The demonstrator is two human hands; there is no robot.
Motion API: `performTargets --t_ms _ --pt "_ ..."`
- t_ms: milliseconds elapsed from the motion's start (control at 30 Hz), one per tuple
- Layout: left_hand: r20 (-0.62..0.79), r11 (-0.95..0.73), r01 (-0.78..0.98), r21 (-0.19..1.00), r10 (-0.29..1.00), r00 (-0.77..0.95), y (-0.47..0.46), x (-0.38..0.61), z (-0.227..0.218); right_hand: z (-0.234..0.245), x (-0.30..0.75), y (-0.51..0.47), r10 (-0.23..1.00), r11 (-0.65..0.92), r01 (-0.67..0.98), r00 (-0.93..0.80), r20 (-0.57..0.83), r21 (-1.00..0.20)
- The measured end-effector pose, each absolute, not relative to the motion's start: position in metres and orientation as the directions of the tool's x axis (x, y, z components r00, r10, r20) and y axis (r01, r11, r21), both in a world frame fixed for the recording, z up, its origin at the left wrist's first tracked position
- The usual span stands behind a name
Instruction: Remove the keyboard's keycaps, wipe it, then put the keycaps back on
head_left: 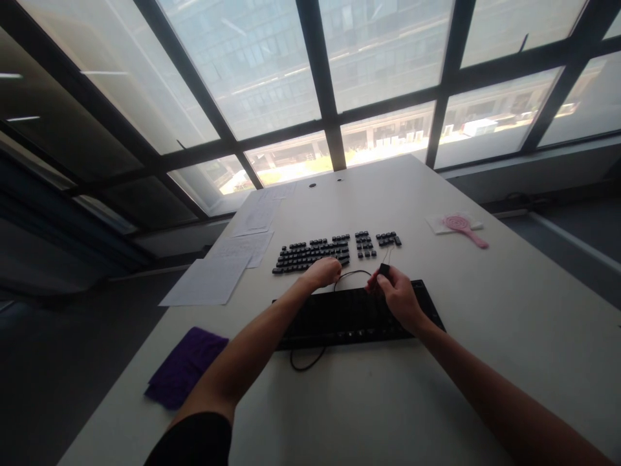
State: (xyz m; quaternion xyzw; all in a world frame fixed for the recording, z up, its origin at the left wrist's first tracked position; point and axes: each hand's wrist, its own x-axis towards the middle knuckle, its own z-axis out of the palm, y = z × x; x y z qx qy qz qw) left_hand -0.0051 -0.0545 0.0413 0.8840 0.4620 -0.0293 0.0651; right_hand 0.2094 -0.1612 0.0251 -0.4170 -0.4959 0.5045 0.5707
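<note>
A black keyboard (339, 317) lies across the table in front of me, with few keycaps showing, mostly along its near edge. Beyond it, loose black keycaps (310, 254) stand in rows and small groups laid out like a keyboard. My left hand (324, 272) reaches over the keyboard to the near right end of the largest group, its fingers closed and pointing down; what they pinch, if anything, is hidden. Over the keyboard's right part, my right hand (395, 291) grips a wire keycap puller (384, 268) by its black handle, the thin wires pointing away from me.
A purple cloth (187, 366) lies folded at the left, beside my left forearm. Sheets of paper (208, 278) line the table's left edge. On the right, a pink hairbrush (458, 224) rests partly on a white packet. A black cable (305, 369) loops from under the keyboard.
</note>
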Motion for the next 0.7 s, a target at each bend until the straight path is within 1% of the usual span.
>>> performTargets --t_ms 133,233,300,367,433,533,600,700 --pt "-0.126 -0.554 0.826 0.102 0.817 0.563 -0.051 -0.003 0.048 0.022 0.207 -0.160 0.988 0.154 -0.011 0.034 0.154 -0.988" --pt "-0.095 -0.552 0.826 0.114 0.822 0.562 -0.055 -0.007 0.060 0.025 0.207 -0.159 0.978 0.196 0.113 0.055 0.203 -0.974" --pt "-0.070 -0.568 0.812 0.132 0.812 0.579 -0.063 -0.009 0.071 0.030 0.206 -0.157 0.972 0.223 0.173 0.039 0.232 -0.960" --pt "-0.056 -0.602 0.782 0.161 0.786 0.616 -0.076 -0.009 0.083 0.037 0.204 -0.156 0.964 0.262 0.220 -0.013 0.265 -0.940" --pt "-0.051 -0.648 0.730 0.216 0.739 0.672 -0.093 -0.004 0.094 0.043 0.203 -0.157 0.940 0.340 0.269 -0.100 0.325 -0.901" --pt "-0.057 -0.676 0.643 0.359 0.672 0.739 -0.115 0.005 0.107 0.050 0.201 -0.161 0.891 0.449 0.325 -0.230 0.391 -0.832" --pt "-0.079 -0.652 0.615 0.443 0.655 0.752 -0.125 0.010 0.111 0.051 0.203 -0.165 0.878 0.472 0.361 -0.280 0.389 -0.804" --pt "-0.061 -0.617 0.602 0.508 0.671 0.739 -0.131 0.013 0.111 0.048 0.211 -0.171 0.884 0.463 0.438 -0.291 0.366 -0.771"
